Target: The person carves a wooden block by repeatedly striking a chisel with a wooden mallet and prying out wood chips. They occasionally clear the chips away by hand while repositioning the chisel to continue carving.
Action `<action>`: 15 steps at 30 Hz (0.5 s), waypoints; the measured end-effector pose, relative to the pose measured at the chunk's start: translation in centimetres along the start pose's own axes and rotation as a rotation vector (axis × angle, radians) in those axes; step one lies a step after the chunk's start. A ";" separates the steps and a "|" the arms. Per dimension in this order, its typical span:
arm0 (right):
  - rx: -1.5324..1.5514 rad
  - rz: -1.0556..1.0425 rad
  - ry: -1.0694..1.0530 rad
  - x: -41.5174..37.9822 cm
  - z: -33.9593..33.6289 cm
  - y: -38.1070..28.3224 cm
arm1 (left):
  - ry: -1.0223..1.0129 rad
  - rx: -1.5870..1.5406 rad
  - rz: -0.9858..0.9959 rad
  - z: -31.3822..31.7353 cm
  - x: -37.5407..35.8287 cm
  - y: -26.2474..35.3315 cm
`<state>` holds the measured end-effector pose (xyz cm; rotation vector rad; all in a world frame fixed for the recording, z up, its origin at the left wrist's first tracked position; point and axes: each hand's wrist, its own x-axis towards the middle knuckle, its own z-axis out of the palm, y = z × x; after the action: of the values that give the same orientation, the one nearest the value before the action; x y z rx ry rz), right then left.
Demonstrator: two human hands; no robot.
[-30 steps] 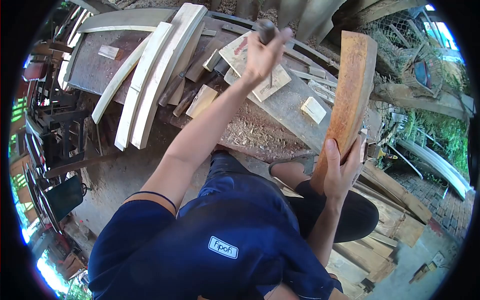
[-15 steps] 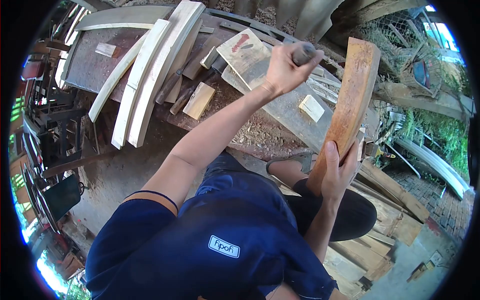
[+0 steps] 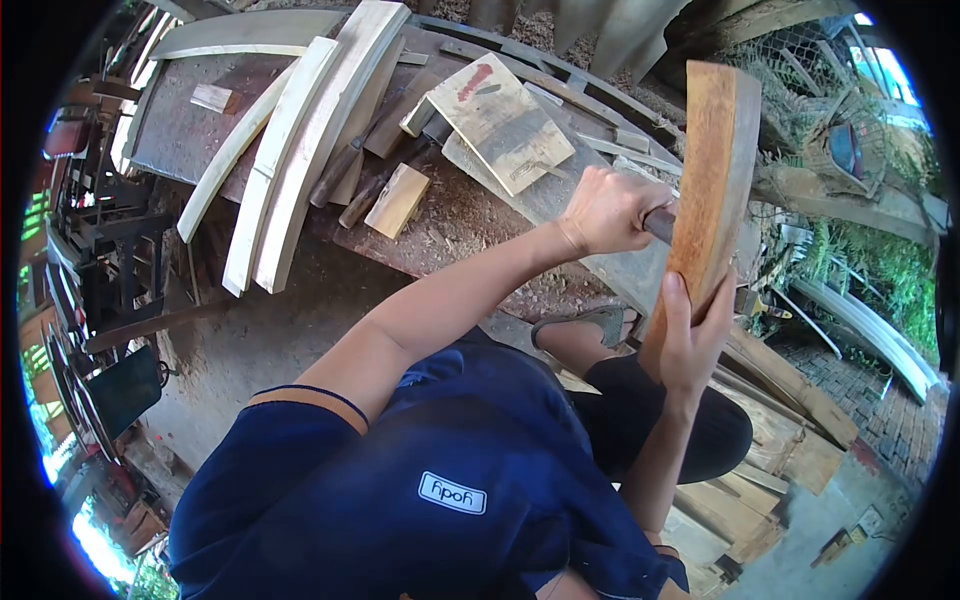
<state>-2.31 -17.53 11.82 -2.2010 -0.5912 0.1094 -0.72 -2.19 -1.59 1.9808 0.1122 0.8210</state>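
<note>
A long, slightly curved brown wooden piece (image 3: 700, 170) stands at a slant right of centre, its lower end near the bent knee. My right hand (image 3: 698, 335) is closed round its lower part, thumb on the face towards me and fingers at the right edge. My left hand (image 3: 615, 212) grips a dark round handle (image 3: 657, 224), which reaches the left edge of that piece; whatever lies at its far end is hidden behind the wood. A flat pale board with a red mark (image 3: 505, 125) lies left of my left hand, on the workbench (image 3: 390, 250).
Long pale curved strips (image 3: 300, 150) rest across the bench at the left. Small blocks (image 3: 398, 200) and dark-handled tools (image 3: 340, 175) lie among shavings. Planks (image 3: 790, 385) are stacked on the floor at the lower right. A sandalled foot (image 3: 585, 335) is beside the bench.
My left hand has come down and right, bringing the handle to the brown piece. That piece and my right hand have shifted slightly right and turned a little.
</note>
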 end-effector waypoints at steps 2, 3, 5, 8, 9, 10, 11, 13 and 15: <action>-0.137 -0.035 -0.050 0.1 -0.4 0.0 | -0.004 0.017 0.018 -0.1 -0.3 -0.5; -0.135 -0.026 -0.062 -0.4 -0.3 0.2 | -0.031 0.013 0.016 -0.8 -0.2 -0.2; 0.401 0.041 0.134 -1.2 0.0 1.1 | -0.060 0.010 0.019 -1.2 -0.2 -0.4; 0.172 -0.019 0.006 -0.2 1.3 0.4 | 0.010 -0.031 0.007 -1.2 0.2 -0.8; -0.108 -0.054 -0.081 0.3 1.7 0.1 | 0.046 -0.068 0.028 -1.5 0.2 -0.6; -0.061 -0.138 -0.010 0.4 2.1 0.3 | 0.087 -0.100 0.050 -2.1 0.4 -0.6; -0.057 -0.140 -0.013 0.5 2.5 0.3 | 0.089 -0.095 0.049 -2.6 0.5 -0.7; 0.118 -0.062 0.013 0.3 2.6 0.3 | 0.169 -0.151 0.030 -3.3 1.1 -1.1; 0.139 -0.043 -0.002 0.2 2.7 0.1 | 0.217 -0.176 0.019 -4.0 2.4 -1.8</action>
<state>-2.83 -15.60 10.06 -2.0531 -0.6129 0.1263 -0.80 2.71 -0.51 1.7277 0.1424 1.0214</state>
